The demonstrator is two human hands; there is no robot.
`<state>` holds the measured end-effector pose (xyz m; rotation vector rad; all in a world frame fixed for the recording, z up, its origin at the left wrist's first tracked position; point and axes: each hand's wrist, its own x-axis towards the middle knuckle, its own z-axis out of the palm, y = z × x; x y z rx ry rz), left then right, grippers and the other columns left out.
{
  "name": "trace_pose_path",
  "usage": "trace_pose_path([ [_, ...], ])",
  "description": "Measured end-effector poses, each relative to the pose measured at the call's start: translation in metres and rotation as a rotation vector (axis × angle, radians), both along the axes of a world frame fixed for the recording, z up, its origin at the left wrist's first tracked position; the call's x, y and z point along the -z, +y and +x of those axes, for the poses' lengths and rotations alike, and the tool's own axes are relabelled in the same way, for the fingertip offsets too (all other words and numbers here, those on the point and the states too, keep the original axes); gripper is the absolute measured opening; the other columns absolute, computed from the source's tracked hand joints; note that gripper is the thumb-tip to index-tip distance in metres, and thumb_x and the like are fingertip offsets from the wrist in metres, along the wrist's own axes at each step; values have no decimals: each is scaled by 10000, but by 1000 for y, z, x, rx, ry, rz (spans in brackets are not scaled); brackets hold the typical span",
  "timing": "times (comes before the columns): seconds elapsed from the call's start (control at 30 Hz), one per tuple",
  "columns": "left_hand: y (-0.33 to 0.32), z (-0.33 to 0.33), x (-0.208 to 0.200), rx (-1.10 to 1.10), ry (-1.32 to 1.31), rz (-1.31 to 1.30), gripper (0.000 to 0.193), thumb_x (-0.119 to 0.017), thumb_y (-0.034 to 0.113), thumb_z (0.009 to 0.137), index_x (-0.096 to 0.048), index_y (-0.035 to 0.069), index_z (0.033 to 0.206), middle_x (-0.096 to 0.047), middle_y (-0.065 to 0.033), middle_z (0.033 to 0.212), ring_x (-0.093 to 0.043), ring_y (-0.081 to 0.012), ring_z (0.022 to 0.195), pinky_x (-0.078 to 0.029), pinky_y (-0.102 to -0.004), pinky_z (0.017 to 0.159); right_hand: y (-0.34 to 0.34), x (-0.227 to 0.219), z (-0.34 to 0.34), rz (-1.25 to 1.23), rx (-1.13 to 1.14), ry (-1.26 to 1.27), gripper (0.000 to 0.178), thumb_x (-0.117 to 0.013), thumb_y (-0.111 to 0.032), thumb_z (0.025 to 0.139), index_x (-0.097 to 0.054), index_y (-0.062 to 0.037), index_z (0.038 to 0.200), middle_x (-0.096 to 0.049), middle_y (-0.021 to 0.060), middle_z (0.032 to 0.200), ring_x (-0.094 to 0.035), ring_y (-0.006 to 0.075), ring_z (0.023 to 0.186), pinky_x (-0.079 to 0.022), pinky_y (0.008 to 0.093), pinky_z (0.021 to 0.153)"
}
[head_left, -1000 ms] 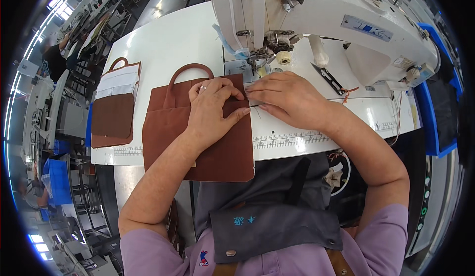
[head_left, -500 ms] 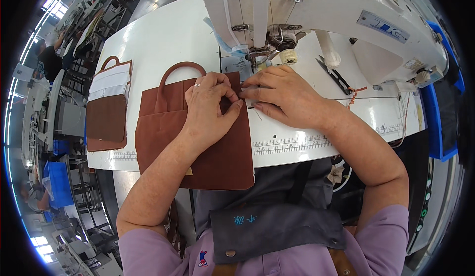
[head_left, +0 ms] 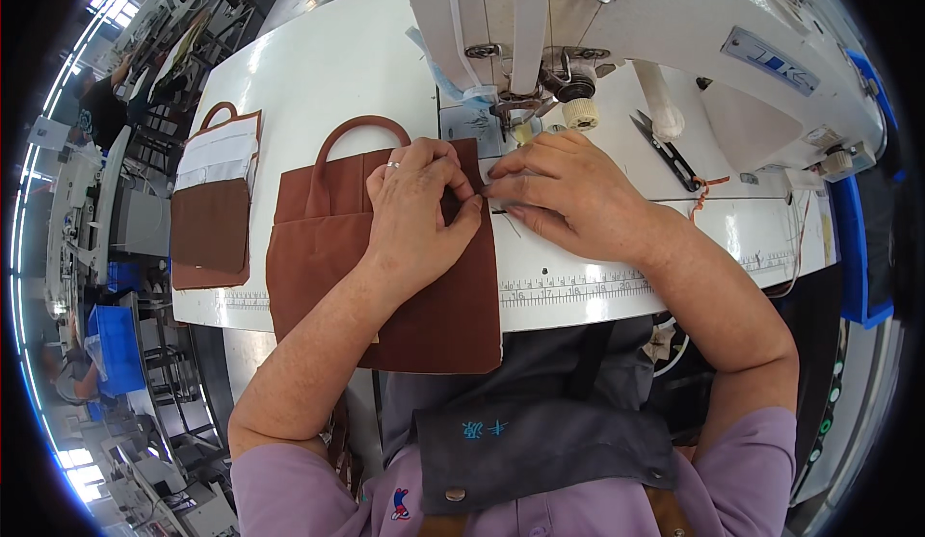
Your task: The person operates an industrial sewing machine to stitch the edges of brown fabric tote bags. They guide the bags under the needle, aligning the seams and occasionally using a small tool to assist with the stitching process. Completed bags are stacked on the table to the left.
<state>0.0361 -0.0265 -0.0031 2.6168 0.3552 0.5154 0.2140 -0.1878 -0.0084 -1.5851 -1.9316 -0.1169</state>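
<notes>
A reddish-brown handbag panel (head_left: 434, 315) with a rolled handle lies flat on the white sewing table, its lower end reaching past the front edge. My left hand (head_left: 424, 209), with a ring on one finger, rests on the panel; its thumb and forefinger pinch the right edge. Just right of that pinch, my right hand (head_left: 578, 195) has its fingers bent together at the same edge. The fingertips hide the exact spot they grip. Directly beyond both hands is the needle and presser foot area of a white sewing machine (head_left: 636, 17).
A second brown bag piece (head_left: 209, 224) with white lining lies at the left. Black thread snips (head_left: 670, 157) with an orange cord lie right of the machine's needle. A ruler strip (head_left: 578, 285) runs along the table's front. A blue bin (head_left: 862, 258) stands at the far right.
The view has shifted slightly, so the table and machine appear a little further right. Both hands stay at the panel's right edge, with only small finger movements.
</notes>
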Motion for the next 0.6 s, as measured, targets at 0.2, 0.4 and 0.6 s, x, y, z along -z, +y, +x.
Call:
trace_pose_path([
  [0.2, -4, 2, -6, -25, 27, -43, 137, -763, 105, 828, -656, 102, 914, -578, -26, 1227, -545, -238, 1126, -344, -414, 993, -2, -6, -3, 21, -4, -139, 139, -741, -169, 854, -769, -115, 979, -682, 26, 1129, -622, 218, 1067, -489, 391, 918],
  [0.4, 14, -12, -1, 142, -25, -41, 213, -792, 161, 849, -720, 103, 1041, -627, -69, 1305, -619, -309, 1146, -437, -518, 1021, -2, -8, -8, 17, 31, -225, 179, -752, -177, 814, -771, -121, 983, -675, 26, 1125, -621, 215, 1064, -498, 384, 892],
  [0.6, -1, -37, -12, 231, 54, 150, 433, -770, 352, 917, -719, 87, 1256, -601, -119, 1426, -559, -317, 1370, -334, -625, 1197, -2, -9, -9, 7, 34, -243, 223, -758, -181, 808, -777, -131, 1025, -667, 20, 1111, -619, 208, 1063, -500, 374, 892],
])
